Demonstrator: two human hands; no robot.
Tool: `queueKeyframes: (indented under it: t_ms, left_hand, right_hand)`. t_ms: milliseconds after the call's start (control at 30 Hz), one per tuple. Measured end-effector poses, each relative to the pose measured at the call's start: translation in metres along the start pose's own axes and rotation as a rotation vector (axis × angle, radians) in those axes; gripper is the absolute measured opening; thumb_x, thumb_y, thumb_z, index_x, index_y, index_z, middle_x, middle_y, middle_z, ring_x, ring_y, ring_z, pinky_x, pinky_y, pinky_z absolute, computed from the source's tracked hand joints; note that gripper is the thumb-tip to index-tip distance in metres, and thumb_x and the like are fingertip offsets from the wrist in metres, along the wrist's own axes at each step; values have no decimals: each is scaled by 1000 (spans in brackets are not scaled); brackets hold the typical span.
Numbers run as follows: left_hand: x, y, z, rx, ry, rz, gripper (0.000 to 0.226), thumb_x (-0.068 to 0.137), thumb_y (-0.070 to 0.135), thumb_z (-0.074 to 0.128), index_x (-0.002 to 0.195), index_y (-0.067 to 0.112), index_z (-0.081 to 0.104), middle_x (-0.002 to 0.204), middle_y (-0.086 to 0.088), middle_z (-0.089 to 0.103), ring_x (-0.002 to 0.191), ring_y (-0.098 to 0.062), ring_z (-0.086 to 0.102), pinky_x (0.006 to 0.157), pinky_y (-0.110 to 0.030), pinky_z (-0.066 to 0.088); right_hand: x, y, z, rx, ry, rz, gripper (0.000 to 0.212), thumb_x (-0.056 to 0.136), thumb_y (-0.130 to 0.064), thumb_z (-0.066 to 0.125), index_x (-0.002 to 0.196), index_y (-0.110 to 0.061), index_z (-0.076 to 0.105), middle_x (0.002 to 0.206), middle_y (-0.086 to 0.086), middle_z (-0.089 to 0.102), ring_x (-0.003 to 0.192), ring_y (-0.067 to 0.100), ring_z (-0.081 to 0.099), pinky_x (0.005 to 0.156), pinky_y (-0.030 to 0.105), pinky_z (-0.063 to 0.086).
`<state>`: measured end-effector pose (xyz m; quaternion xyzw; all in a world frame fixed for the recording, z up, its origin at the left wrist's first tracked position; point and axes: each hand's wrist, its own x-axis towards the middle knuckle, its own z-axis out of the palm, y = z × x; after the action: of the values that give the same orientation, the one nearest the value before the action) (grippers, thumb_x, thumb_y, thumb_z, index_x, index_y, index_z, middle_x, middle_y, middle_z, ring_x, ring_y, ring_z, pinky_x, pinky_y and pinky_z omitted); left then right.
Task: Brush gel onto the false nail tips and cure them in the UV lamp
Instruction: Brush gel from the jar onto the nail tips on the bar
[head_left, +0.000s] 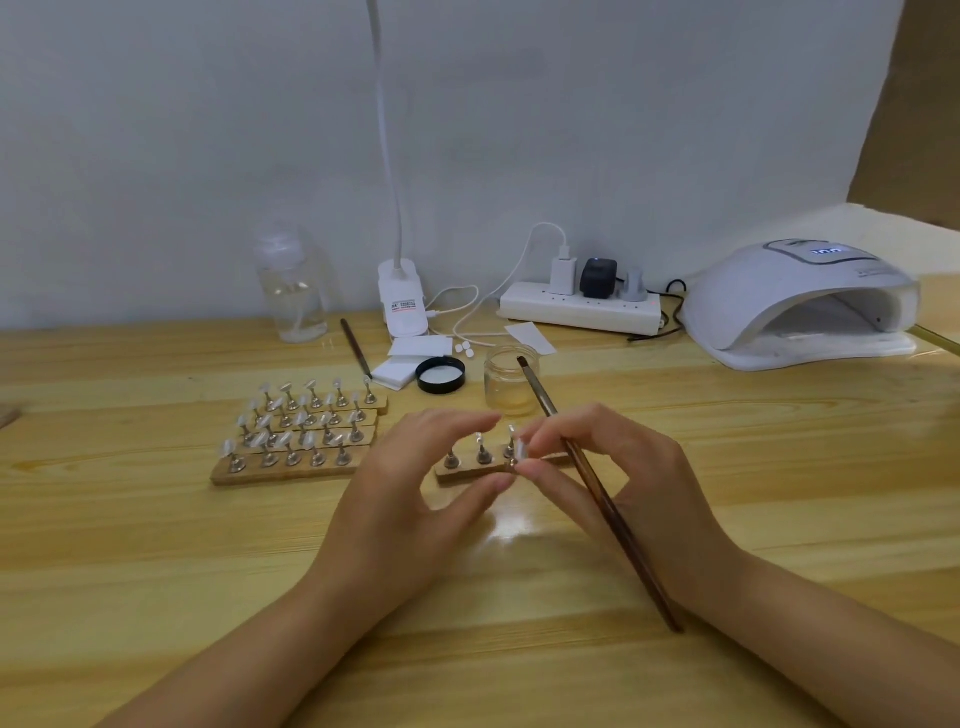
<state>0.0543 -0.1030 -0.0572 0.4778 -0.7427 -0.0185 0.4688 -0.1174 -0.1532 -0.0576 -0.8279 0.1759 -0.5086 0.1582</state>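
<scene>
Both hands met over the small wooden strip (550, 459) on the bench (156, 545): the right hand (618, 478) pinched a nail tip (521, 451) while gripping the brush (597, 493); the left hand (415, 493) curved, thumb and fingers steadying the strip's near end

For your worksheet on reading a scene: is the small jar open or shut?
Open: the jar has no lid on, and a black lid lies beside it.
</scene>
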Motion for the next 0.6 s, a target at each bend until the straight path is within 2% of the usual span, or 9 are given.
queueKeyframes:
  t_ms: [67, 100, 200, 300, 400, 433, 500, 567, 600]
  left_hand:
    - [0, 0, 0, -6, -2, 47, 28, 78, 39, 59, 106, 33, 61, 100, 17, 65, 94, -2, 59, 84, -37, 48]
    - [-1, 0, 0, -7, -2, 68, 24, 79, 37, 59, 103, 34, 61, 100, 16, 65, 91, -2, 59, 81, -40, 48]
    - [-1, -2, 2, -16, 5, 94, 25, 80, 33, 58, 105, 32, 58, 103, 16, 61, 85, 0, 59, 79, -40, 47]
    - [-1, -2, 1, -52, 36, 86, 24, 82, 30, 58, 105, 32, 60, 97, 14, 64, 80, -3, 60, 75, -38, 47]
    - [-1, -2, 1, -102, 73, 46, 15, 80, 25, 63, 94, 27, 69, 87, 10, 67, 76, -11, 63, 71, -39, 49]
    - [-1, -2, 0, -113, 90, 28, 14, 79, 23, 67, 91, 23, 71, 84, 10, 68, 76, -12, 63, 70, -37, 50]
    - [0, -1, 0, -128, 122, -2, 14, 77, 15, 67, 90, 18, 71, 83, 8, 67, 78, -9, 62, 72, -25, 49]
    - [1, -1, -1, -127, 149, -25, 14, 76, 12, 66, 88, 16, 71, 81, 6, 62, 77, -3, 57, 71, -11, 42]
    - [2, -1, -1, -125, 161, -39, 14, 76, 12, 66, 88, 16, 71, 78, 6, 57, 74, -2, 53, 70, -8, 40]
  right_hand:
    - [0, -4, 3, 44, -10, -19, 17, 81, -18, 65, 96, -17, 57, 92, -6, 65, 87, 1, 65, 76, 15, 52]
    - [-1, -6, 3, 56, -11, -22, 19, 81, -18, 66, 97, -19, 56, 94, -6, 65, 88, 0, 64, 78, 12, 50]
    - [0, -8, 4, 54, -5, -17, 19, 81, -19, 66, 96, -20, 55, 93, -10, 65, 90, -1, 64, 79, 11, 49]
    - [-1, -9, 3, 53, 2, -3, 17, 80, -18, 66, 94, -19, 57, 92, -4, 67, 89, 2, 65, 79, 15, 51]
    - [1, -9, 1, 7, 23, 28, 15, 83, -21, 62, 96, -14, 62, 90, -2, 68, 84, 3, 65, 74, 17, 53]
    - [3, -9, -1, -17, 37, 42, 18, 86, -23, 57, 99, -11, 63, 89, -2, 68, 80, 3, 65, 71, 15, 52]
    - [9, -9, -7, -10, 79, 85, 24, 91, -28, 46, 101, -14, 62, 88, -9, 67, 70, 4, 63, 61, 10, 49]
    - [17, -9, -13, 96, 150, 228, 28, 90, -36, 38, 97, -24, 62, 69, -17, 64, 54, 4, 57, 49, 9, 43]
    - [23, -7, -16, 151, 191, 316, 29, 88, -39, 38, 94, -27, 63, 59, -13, 61, 49, 2, 53, 47, 8, 40]
